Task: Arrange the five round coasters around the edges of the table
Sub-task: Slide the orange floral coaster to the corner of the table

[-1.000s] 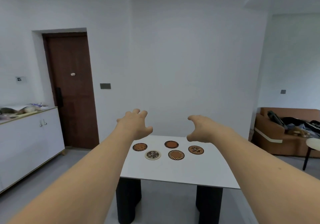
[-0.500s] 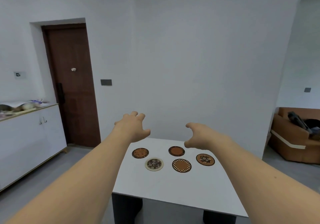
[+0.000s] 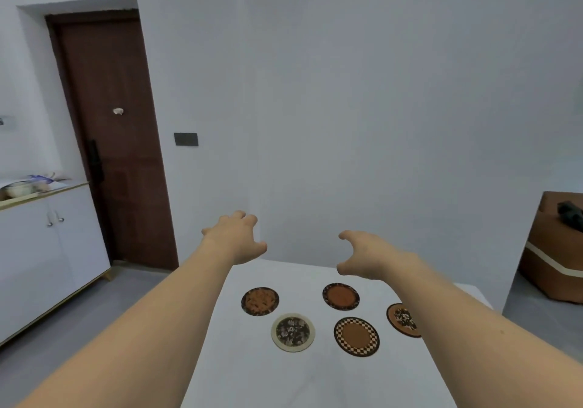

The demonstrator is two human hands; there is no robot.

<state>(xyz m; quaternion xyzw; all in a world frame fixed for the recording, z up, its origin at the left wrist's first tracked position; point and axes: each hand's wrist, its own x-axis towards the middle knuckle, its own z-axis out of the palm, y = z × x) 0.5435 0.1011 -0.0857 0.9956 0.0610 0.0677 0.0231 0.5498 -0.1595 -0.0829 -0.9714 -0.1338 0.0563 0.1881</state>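
Both hands up over the far end of the white worktop (image 3: pixel 258 376), nothing gripped: left hand (image 3: pixel 235 240) fingers spread wide, right hand (image 3: pixel 367 257) fingers loosely curled, apart. Five coasters (image 3: pixel 356 336) clustered mid-worktop, none touching; the rightmost one (image 3: pixel 400 319) is partly behind the right forearm.

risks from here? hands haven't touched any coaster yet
1. The five coasters sit bunched mid-table; the cream-rimmed floral coaster and the checker-rimmed brown coaster lie close together, so a sweeping grab might nudge a neighbour.
2. The right forearm partly hides the tan floral coaster; it could be brushed or missed.
3. Both the left hand and right hand hover open; flat coasters on the smooth white table may be hard to pinch and may slide.
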